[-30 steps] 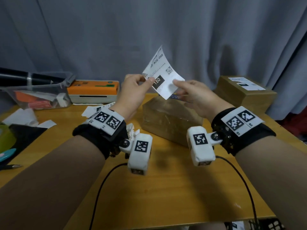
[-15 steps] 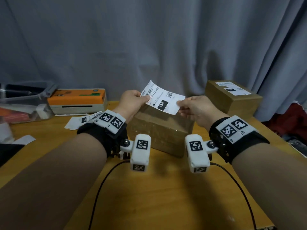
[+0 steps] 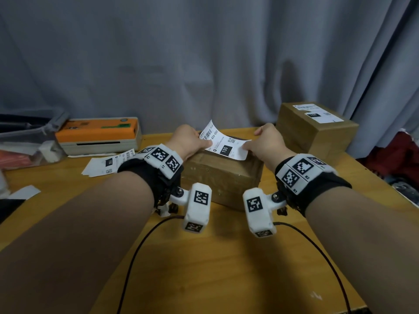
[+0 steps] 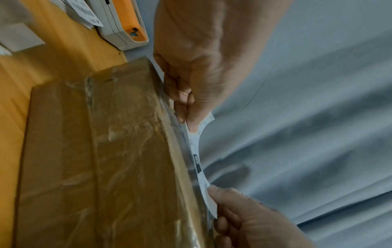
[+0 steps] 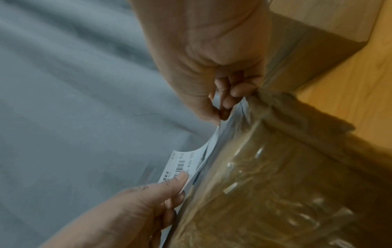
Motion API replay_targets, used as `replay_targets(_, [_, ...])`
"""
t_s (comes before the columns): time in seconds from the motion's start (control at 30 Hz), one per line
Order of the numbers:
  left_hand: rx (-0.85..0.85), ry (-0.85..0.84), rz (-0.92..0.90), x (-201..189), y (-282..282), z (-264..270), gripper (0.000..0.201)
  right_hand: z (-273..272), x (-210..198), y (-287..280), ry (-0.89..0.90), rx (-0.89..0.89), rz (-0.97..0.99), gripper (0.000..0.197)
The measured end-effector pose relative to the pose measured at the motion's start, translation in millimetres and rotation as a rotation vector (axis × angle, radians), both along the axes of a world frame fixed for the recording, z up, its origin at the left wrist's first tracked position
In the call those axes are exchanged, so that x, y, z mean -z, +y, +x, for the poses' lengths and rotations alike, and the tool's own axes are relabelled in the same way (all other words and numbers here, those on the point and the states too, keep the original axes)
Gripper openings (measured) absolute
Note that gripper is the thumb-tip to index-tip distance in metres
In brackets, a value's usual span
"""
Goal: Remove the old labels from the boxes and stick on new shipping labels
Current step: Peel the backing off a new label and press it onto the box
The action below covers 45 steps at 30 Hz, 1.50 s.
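Note:
A white shipping label (image 3: 223, 143) printed with a barcode and "150" hangs just over the top of a brown taped box (image 3: 217, 175) at the table's middle. My left hand (image 3: 192, 140) pinches the label's left end between thumb and fingers (image 4: 188, 117). My right hand (image 3: 265, 141) pinches its right end (image 5: 220, 115). The label sags in the middle towards the box top (image 4: 106, 151); I cannot tell whether it touches. A second brown box (image 3: 315, 128) with a white label on top stands at the back right.
An orange and white label printer (image 3: 97, 134) sits at the back left, with loose labels (image 3: 106, 163) in front of it. A clear plastic bin (image 3: 25, 141) stands at the far left. A grey curtain (image 3: 204, 64) hangs behind the wooden table (image 3: 226, 268).
Both hands have lowered the label from up in the air down to the top of the middle box, turning it flat.

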<state>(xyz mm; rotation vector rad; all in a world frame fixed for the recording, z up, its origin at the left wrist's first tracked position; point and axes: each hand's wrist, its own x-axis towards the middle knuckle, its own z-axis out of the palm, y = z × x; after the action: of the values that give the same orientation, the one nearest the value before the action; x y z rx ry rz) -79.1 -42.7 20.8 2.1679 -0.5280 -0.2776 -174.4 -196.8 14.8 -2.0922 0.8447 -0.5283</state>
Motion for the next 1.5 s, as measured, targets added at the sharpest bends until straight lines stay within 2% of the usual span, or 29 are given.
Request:
replay_targets(0.23, [-0.012,-0.029,0.073,3.5,-4.1,-2.2,0.039,-5.8,0.2,-3.3,0.029,-0.002,-0.023,0.045])
replay_targets(0.53, [-0.003,-0.059,0.116,7.0,-3.0,-2.9,0.03,-8.8,4.2,-3.1,0.088,-0.029,-0.075,0.045])
replay_targets(0.63, [-0.005,-0.063,0.126,8.2,-2.9,-2.5,0.03,-11.9,-0.2,5.8,0.166,-0.069,-0.378,0.047])
replay_targets(0.7, [-0.016,-0.075,0.124,7.4,-2.9,-3.3,0.034,-8.3,0.3,20.5,0.212,-0.264,-0.616,0.053])
replay_targets(0.73, [-0.024,-0.079,0.117,6.6,-3.0,-4.4,0.034,-5.3,4.1,29.5,0.274,-0.399,-0.668,0.059])
replay_targets(0.77, [-0.029,-0.081,0.114,6.2,-3.2,-5.1,0.033,-3.1,9.1,38.8,0.365,-0.504,-0.672,0.067])
replay_targets(0.83, [-0.021,-0.078,0.127,5.3,-3.2,-7.6,0.028,-3.1,18.7,49.8,0.551,-0.571,-0.608,0.088])
replay_targets(0.9, [-0.013,-0.068,0.119,4.9,-2.5,-9.3,0.025,-8.7,20.0,49.8,0.654,-0.541,-0.593,0.103])
replay_targets(1.0, [-0.012,-0.042,0.082,6.4,-1.8,-12.3,0.026,-24.6,15.1,40.3,0.786,-0.47,-0.677,0.115])
replay_targets(1.1, [0.0,-0.041,0.075,7.4,-1.5,-13.9,0.022,-32.4,18.3,32.7,0.859,-0.415,-0.706,0.115])
replay_targets(1.17, [0.003,-0.039,0.078,6.6,0.1,-13.6,0.021,-30.0,20.0,32.0,0.834,-0.409,-0.688,0.114])
replay_targets(1.33, [-0.028,-0.047,0.134,2.6,5.8,-10.7,0.022,-25.9,16.0,14.1,0.735,-0.534,-0.691,0.111])
replay_targets(1.4, [-0.048,-0.037,0.139,3.3,5.3,-12.2,0.014,-25.4,11.7,5.4,0.762,-0.559,-0.714,0.111])
replay_targets(1.5, [-0.064,-0.033,0.122,5.3,2.7,-13.7,0.022,-21.4,5.4,2.1,0.822,-0.563,-0.726,0.112])
